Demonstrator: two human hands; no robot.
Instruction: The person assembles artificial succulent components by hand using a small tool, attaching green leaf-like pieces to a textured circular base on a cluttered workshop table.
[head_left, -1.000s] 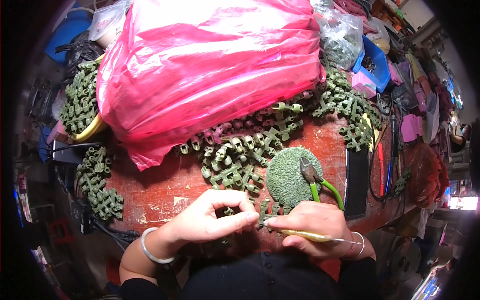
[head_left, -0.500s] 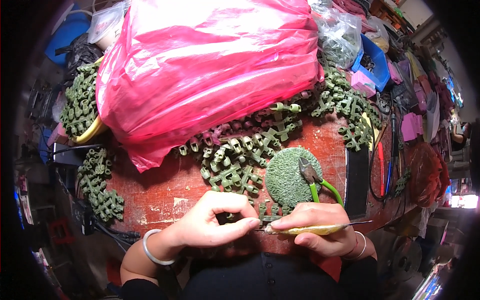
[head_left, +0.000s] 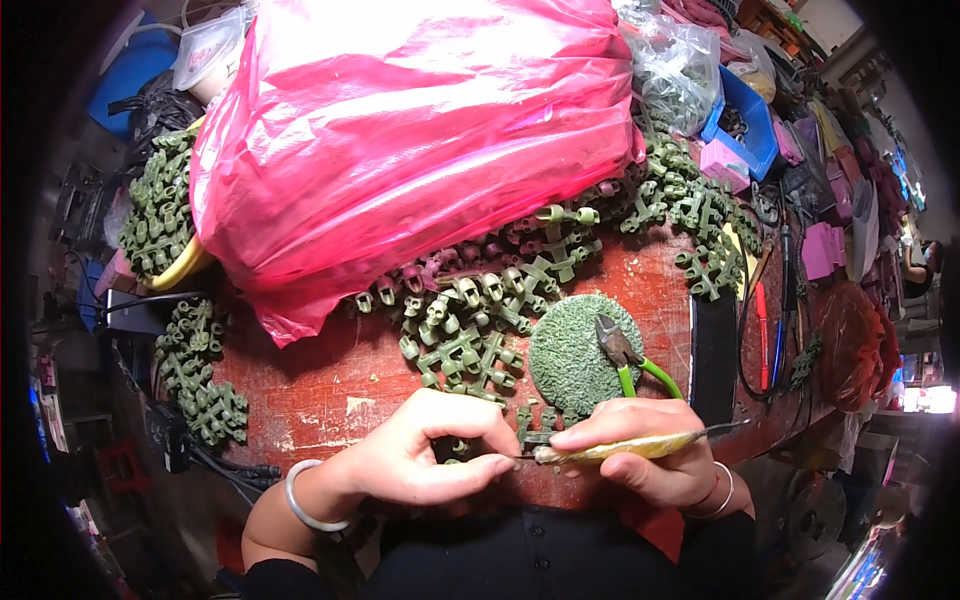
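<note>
My right hand (head_left: 650,450) is closed around a slim tool with a yellow wrapped handle (head_left: 640,446). Its pale end points left, and a thin dark length sticks out past the knuckles. The fingers of my left hand (head_left: 440,455) are pinched near that pale end; a thin dark line shows between the two, but I cannot make out what the left fingertips hold. Just beyond my hands lie small green moulded pieces (head_left: 540,422). Cutting pliers (head_left: 622,350) with green handles rest on a round green textured pad (head_left: 570,350).
A large pink plastic bag (head_left: 420,150) covers the back of the worn red table (head_left: 300,390). Piles of green skull-shaped parts (head_left: 460,345) spill out below it. At right are a black strip (head_left: 713,365), a red pen-like tool (head_left: 762,335) and a blue bin (head_left: 745,125).
The yellow-handled tool has tilted a little, its right end now higher. My left fingertips have drawn slightly left, leaving a small gap to the tool's pale end.
</note>
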